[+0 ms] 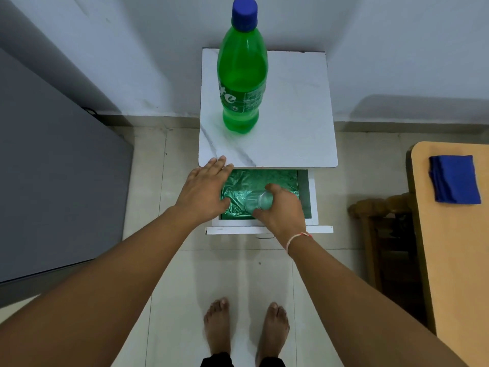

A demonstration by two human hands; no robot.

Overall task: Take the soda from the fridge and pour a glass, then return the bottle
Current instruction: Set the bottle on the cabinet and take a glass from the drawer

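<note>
A green soda bottle (242, 72) with a blue cap stands upright on the white marble-patterned top of a small cabinet (296, 123). Below the top, a drawer (312, 197) is pulled out, lined with green foil. My right hand (283, 210) reaches into the drawer and is closed around a clear glass (260, 201) lying on its side. My left hand (205, 189) hovers flat with fingers spread over the drawer's left edge, fingertips near the cabinet top's front corner, holding nothing.
A grey fridge (53, 168) stands at the left. At the right is a wooden table (455, 247) with a folded blue cloth (453, 178) and a wooden chair (381, 221) beside it. My bare feet (244, 329) stand on the tiled floor.
</note>
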